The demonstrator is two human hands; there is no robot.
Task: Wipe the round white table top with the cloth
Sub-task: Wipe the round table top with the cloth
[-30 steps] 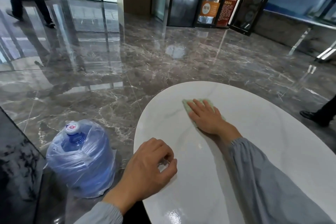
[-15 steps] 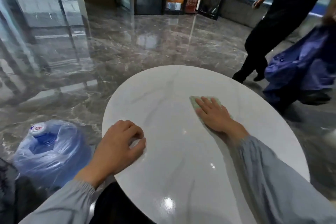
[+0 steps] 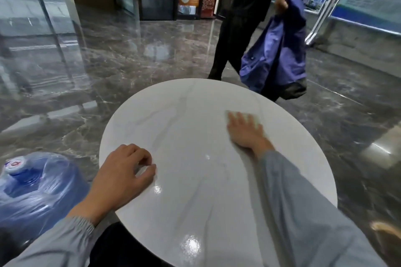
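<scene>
Pale green cloth (image 3: 253,117) near far right edge of table top (image 3: 195,201); right hand (image 3: 245,133) flat on it, fingers straight (spreads pressure). Left hand (image 3: 121,171) curled, empty, rests at left edge, likely bracing.

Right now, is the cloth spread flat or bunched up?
Flat. The cloth lies as a thin pale-green sheet on the table top, the right hand pressing it with straight fingers; motion blur hides whether it is folded.

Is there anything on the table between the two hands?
No. In the head view, only bare table top with faint grey veining lies between the left hand and the right hand, which presses the cloth.
</scene>
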